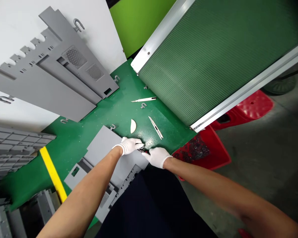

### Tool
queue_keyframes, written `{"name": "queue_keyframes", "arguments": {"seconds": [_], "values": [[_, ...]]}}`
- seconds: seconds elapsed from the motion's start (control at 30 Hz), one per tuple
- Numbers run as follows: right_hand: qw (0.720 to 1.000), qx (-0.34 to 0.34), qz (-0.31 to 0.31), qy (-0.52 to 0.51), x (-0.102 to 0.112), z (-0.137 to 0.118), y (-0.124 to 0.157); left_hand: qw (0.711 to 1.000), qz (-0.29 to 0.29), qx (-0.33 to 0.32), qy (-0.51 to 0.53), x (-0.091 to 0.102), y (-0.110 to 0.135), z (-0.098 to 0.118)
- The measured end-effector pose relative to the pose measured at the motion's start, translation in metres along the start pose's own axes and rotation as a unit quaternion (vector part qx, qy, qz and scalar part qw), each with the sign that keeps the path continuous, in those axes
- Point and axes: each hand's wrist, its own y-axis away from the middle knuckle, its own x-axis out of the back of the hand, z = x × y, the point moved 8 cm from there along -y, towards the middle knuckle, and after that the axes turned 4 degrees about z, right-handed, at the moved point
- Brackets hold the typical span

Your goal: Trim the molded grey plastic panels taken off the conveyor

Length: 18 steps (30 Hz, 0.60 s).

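Both my hands wear white gloves and meet at the far right corner of a grey plastic panel (pixel 125 155), which lies on the green table against my body. My left hand (pixel 130 146) is closed, its fingertips pinching at a small grey hook-shaped bit of the panel, mostly hidden. In my right hand (pixel 159 157) is a small dark tool with a touch of red, apparently cutting pliers (pixel 143 151); its jaws are at that same corner. Another grey hook (pixel 112 127) sticks out from the panel's upper corner.
Two slim craft knives (pixel 146 99) (pixel 156 127) and a cream half-round piece (pixel 133 126) lie on the green table (pixel 109 112). A larger grey panel (pixel 57 66) leans at upper left. A green conveyor belt (pixel 213 59) borders the right, above a red bin (pixel 216 152) with dark scraps.
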Motion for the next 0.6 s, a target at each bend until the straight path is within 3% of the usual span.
{"name": "queue_keyframes", "arguments": {"seconds": [0.17, 0.6], "values": [[0.997, -0.041, 0.044, -0.046, 0.0004, 0.0022, 0.006, 1.0, -0.003, -0.004, 0.011, -0.0006, -0.0002, -0.0014], [1.0, -0.003, 0.016, -0.017, -0.0054, 0.0054, 0.0022, 1.0, -0.01, 0.007, 0.014, -0.0011, -0.0019, -0.0025]]}}
